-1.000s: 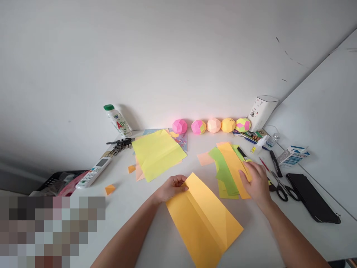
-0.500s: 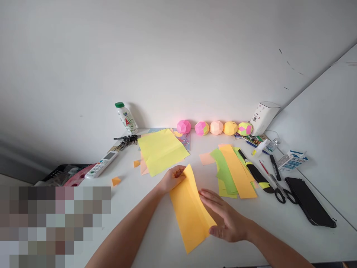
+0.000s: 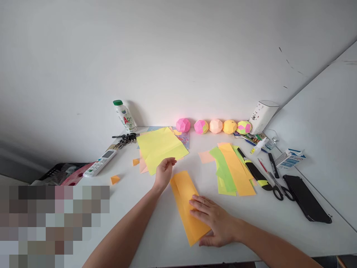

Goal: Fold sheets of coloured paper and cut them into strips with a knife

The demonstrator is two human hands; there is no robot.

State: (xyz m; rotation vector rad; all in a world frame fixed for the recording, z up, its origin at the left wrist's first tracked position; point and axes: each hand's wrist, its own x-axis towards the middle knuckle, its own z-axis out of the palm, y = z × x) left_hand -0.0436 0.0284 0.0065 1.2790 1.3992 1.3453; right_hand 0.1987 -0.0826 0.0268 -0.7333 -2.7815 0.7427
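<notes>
An orange sheet of paper [image 3: 182, 208], folded over lengthwise, lies in front of me on the table. My right hand [image 3: 214, 221] rests flat on its right half, fingers stretched out and the thumb by the near edge. Just past the sheet's upper left corner, my left hand [image 3: 165, 173] is raised with its fingers curled in, apart from the paper, and I see nothing in it. Behind that hand is a large yellow sheet [image 3: 161, 147] on top of other papers.
Cut strips of green and orange paper [image 3: 237, 169] lie to the right, beside a utility knife [image 3: 255, 173], scissors [image 3: 281, 188] and a black phone [image 3: 306, 199]. Several faceted paper balls [image 3: 216, 126] line the wall. A bottle [image 3: 125, 117], keys [image 3: 126, 139] and a remote control [image 3: 100, 162] stand left.
My left hand has let go of the sheet's upper edge and moved slightly left and up. The raised right flap is now folded down, with my right hand flat on it.
</notes>
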